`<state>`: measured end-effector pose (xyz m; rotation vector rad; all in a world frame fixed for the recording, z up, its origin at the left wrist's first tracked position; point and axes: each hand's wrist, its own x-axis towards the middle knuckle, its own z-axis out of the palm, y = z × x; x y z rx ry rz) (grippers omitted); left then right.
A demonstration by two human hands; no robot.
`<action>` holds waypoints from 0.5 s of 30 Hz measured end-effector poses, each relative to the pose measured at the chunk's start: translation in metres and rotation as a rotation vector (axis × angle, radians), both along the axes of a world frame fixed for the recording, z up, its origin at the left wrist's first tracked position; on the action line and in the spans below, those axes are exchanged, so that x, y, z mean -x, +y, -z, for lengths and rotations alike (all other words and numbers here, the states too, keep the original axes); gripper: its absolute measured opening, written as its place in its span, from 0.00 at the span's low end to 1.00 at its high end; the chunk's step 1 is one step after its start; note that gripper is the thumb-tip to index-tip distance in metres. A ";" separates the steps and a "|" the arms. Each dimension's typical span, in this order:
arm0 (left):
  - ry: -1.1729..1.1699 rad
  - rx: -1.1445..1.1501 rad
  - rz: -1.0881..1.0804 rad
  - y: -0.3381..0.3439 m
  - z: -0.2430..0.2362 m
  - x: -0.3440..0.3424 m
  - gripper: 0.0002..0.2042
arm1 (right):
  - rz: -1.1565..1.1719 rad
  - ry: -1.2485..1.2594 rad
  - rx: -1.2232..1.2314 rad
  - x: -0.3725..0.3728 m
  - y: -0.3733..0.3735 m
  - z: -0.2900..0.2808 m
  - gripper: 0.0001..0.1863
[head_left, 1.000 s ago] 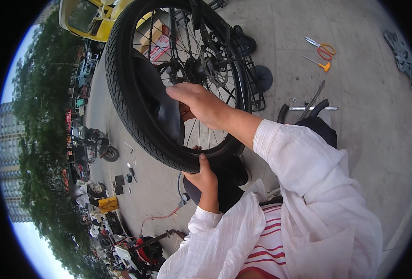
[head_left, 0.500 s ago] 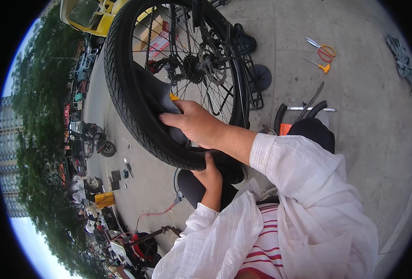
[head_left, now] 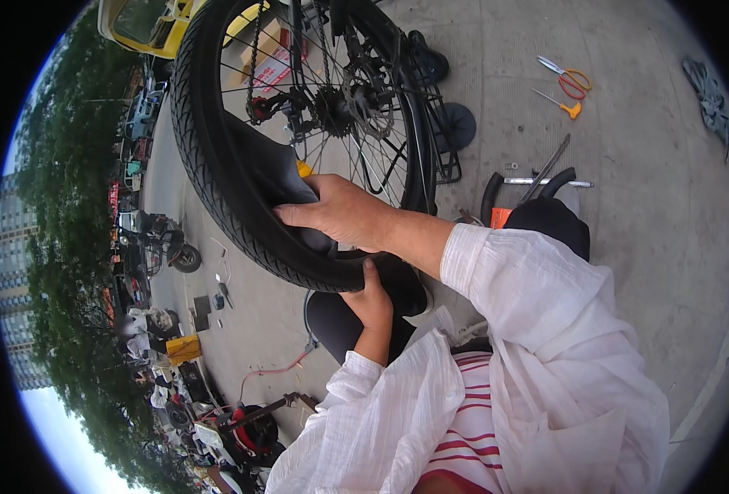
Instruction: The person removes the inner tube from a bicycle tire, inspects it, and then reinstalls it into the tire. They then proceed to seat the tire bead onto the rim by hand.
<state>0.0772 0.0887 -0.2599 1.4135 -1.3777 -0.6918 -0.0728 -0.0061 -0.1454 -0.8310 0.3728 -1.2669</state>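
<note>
A bicycle wheel (head_left: 346,109) with spokes, a disc rotor and sprockets carries a black treaded tyre (head_left: 199,165). A dark, flattened inner tube (head_left: 278,169) bulges out along the tyre's inner side. My right hand (head_left: 341,214) is closed on that tube, thumb pressed over it. Below it, my left hand (head_left: 369,305) grips the bottom of the tyre, thumb upright on its side. A small yellow piece (head_left: 302,168) shows just above my right fingers, partly hidden.
On the concrete lie scissors (head_left: 566,78), a yellow-handled tool (head_left: 567,107), a metal bar (head_left: 555,155), black curved pieces (head_left: 490,195) and a grey cloth (head_left: 708,95). A red hose (head_left: 274,370), parked scooters (head_left: 181,256) and a yellow vehicle (head_left: 138,29) are around.
My right hand has moved down and left along the tube, bringing its thumb closer to the tyre. The wheel appears slightly further left and higher, with my left hand still on it.
</note>
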 end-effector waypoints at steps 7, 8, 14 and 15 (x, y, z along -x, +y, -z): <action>-0.024 0.016 0.016 0.000 0.008 -0.006 0.23 | 0.161 0.249 0.015 0.002 -0.003 0.001 0.16; -0.022 0.014 0.014 -0.001 0.010 -0.008 0.22 | 0.210 0.267 0.016 0.000 -0.005 0.004 0.15; -0.009 0.020 -0.024 0.000 0.012 -0.012 0.18 | 0.386 0.466 0.026 -0.009 -0.012 0.012 0.12; -0.010 0.017 -0.027 0.000 0.011 -0.011 0.17 | 0.423 0.451 0.025 -0.010 -0.013 0.014 0.11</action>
